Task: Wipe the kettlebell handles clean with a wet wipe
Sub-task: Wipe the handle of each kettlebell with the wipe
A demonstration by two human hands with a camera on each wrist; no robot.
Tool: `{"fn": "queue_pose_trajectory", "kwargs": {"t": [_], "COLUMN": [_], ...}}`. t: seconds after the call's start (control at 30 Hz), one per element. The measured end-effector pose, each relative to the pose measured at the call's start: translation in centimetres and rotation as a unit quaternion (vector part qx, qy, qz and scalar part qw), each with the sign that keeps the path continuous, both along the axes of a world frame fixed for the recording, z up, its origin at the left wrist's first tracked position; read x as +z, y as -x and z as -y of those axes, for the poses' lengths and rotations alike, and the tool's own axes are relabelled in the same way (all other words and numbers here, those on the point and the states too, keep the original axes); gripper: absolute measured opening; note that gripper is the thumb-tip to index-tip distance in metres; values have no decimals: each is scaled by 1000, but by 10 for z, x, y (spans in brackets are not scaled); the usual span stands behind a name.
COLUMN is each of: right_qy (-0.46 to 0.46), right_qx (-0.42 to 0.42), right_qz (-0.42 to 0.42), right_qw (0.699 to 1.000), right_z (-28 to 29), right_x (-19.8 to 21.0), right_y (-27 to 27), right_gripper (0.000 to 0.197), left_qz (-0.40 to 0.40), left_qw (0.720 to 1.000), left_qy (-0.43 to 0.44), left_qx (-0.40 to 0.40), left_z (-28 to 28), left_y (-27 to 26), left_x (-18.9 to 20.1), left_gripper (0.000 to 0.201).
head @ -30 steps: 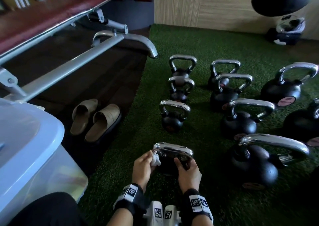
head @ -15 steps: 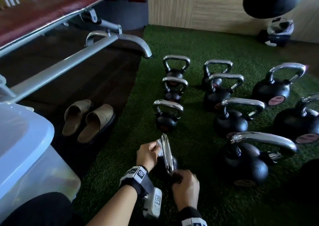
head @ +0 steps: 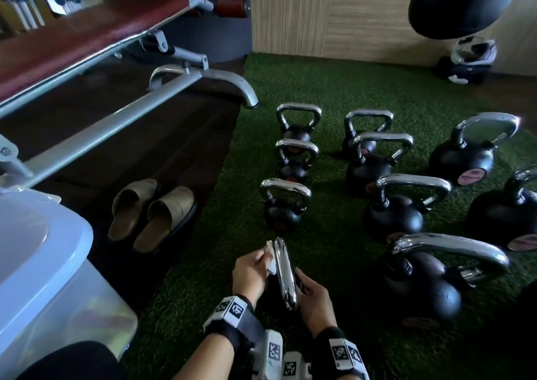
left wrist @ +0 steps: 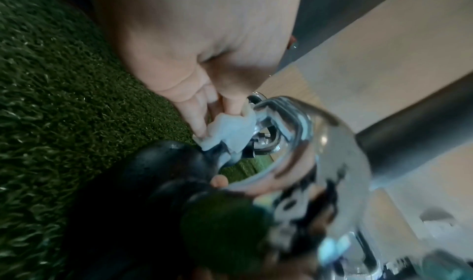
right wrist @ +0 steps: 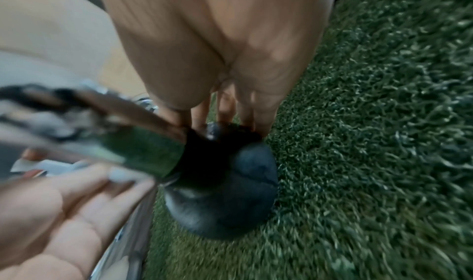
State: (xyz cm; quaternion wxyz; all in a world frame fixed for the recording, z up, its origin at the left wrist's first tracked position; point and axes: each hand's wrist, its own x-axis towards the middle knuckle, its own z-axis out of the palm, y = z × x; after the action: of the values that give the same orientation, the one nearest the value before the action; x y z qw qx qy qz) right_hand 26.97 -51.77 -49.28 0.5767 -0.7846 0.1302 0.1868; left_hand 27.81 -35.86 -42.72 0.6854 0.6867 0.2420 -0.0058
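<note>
Two hands, lower centre: left hand pinches a wet wipe against the chrome handle — right hand grips the kettlebell.

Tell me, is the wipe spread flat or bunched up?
Bunched up: the wipe is a crumpled wad pinched by the left hand against the handle.

Left hand: fingers bunched, fingertips pinching wet wipe. Right hand just beside it, fingers curled down on kettlebell, thumb toward left hand. Both wrists strapped, forearms angled inward.
</note>
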Motion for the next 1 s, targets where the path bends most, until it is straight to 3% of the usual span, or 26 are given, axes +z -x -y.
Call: {"fn": "queue_pose_trajectory", "kwargs": {"t": [0.07,0.2,0.4,0.53,0.63,0.73,1.0], "right_qy": [6,2,4,11,9,22,-3], "right_qx": [4,3,9,2,18,34,39], "right_qz": [3,22,33,38,39,42,36], "right_qw": [1000,1000,999,999,999,998,999], "right_z": [3,3,3,0,0,3,6], "right_x": [-3,-5,-11,-13,-19,-25,-36], "right_y": [-3,-1,-3,-2,-3,-5,-9], "right_gripper": [69,50,61,54,57,58,59], "left_qz": [-8,35,87,80,70,85,84], "left_qw": [999,997,993,994,998,996,986], "left_qy": [29,63,-77,-67,8,29,-66], "left_qx": [23,37,19,29,-4,-26,-129], "left_z": [3,9,11,15,19,18,-1], "left_y": [0,16,24,45,66,73,86], "left_x": [22,47,51,51,51,49,40], "left_gripper": [17,17,21,22,19,24,27]}}
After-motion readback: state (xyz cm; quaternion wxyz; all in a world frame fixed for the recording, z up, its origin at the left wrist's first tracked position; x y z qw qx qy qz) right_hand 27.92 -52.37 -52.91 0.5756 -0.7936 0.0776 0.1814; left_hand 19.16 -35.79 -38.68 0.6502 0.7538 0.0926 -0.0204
